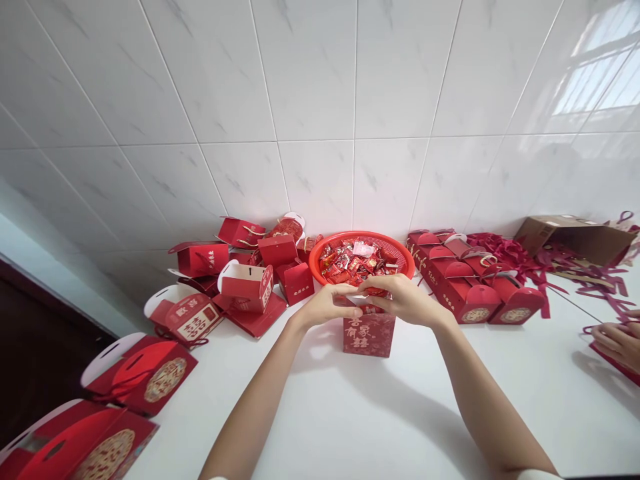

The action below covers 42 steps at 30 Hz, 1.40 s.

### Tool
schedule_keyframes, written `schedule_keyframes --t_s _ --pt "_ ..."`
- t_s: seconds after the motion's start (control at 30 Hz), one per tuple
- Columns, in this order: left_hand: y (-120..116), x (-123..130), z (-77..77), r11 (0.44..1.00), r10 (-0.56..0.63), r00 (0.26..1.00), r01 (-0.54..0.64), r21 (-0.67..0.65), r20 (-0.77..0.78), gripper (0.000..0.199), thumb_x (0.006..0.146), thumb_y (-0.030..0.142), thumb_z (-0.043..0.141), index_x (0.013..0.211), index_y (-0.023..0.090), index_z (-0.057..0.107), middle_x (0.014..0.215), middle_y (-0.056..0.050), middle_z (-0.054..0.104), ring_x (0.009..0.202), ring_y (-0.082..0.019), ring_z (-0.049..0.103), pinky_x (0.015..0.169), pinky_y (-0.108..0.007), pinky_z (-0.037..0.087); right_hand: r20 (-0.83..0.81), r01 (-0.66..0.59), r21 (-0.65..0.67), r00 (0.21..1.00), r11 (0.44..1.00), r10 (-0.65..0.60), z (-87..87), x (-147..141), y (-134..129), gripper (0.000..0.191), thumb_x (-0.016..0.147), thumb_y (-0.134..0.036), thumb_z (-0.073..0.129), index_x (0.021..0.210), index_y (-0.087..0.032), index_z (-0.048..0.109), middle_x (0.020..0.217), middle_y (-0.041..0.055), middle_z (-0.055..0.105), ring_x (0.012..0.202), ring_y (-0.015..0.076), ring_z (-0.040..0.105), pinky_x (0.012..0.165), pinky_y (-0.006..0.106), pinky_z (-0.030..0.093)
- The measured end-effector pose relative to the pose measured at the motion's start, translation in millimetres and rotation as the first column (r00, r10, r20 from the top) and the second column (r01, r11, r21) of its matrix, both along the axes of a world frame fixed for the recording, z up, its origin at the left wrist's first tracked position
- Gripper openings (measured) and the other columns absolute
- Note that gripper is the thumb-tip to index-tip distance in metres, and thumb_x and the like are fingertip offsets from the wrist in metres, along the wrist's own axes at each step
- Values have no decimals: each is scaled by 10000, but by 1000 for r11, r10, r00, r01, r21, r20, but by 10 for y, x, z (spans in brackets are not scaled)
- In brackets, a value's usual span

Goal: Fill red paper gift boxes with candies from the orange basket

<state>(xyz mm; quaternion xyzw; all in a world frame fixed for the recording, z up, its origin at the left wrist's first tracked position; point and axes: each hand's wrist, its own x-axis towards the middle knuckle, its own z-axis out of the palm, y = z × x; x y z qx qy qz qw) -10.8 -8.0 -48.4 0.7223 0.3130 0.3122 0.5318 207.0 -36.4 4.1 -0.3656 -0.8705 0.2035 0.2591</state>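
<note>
A small red gift box [369, 339] with pale Chinese characters on its front stands upright on the white table, straight ahead of me. At its top left edge, my left hand [327, 305] is closed with its fingertips on the box's top. My right hand [405, 300] curls over the top right side, its fingers also closed on the top. A bit of white flap shows between the hands; the fingers hide most of the opening. Just behind them is a red-orange plastic basket [404, 248] full of red-wrapped candies [345, 263].
Several red gift boxes [245, 287] lie piled on the left, with larger handled ones [150, 373] nearer. On the right stand more closed boxes [465, 293], dark red ribbons [505, 253] and a cardboard box [565, 237]. Another person's hand [620, 343] is at the right edge. A tiled wall is behind.
</note>
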Motion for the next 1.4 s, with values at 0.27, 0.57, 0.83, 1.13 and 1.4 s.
schedule_keyframes --t_s 0.27,0.57,0.83,1.13,1.4 --pt "-9 -3 3 998 52 998 -53 -26 -29 543 677 363 861 1181 207 732 1255 -106 698 1169 -314 635 1006 -438 496 -134 72 21 989 997 -68 -7 -8 14 123 901 -299 607 871 -182 629 798 10 656 695 138 549 616 234 381" --pt "-13 4 20 1000 30 999 -30 -10 -20 532 676 367 859 1164 192 741 1222 -101 720 1182 -317 626 1027 -432 482 -99 160 57 983 986 -153 -138 -79 141 222 877 -370 663 786 -175 608 749 1 628 672 129 519 610 238 348" --pt "17 -24 -23 1000 19 999 -20 -23 -39 597 704 357 842 1267 230 688 1350 -110 652 1300 -348 553 1068 -481 458 -291 99 -46 951 994 -108 -123 -50 114 191 937 -387 535 897 -202 513 810 -9 568 679 124 495 621 252 400" --pt "21 -32 -30 999 48 996 -48 -8 -72 577 689 390 849 1225 228 711 1340 -100 662 1274 -338 577 1091 -473 439 -518 -87 -247 854 965 -55 -75 -27 120 330 867 -492 647 810 -187 534 744 11 605 694 149 600 648 286 491" --pt "24 -21 -27 999 25 999 -26 -20 -39 569 691 373 847 1226 230 713 1312 -100 678 1240 -336 600 1058 -465 469 -433 14 -142 898 990 -75 -75 -50 119 303 845 -444 668 728 -171 606 695 2 597 642 130 550 625 269 469"
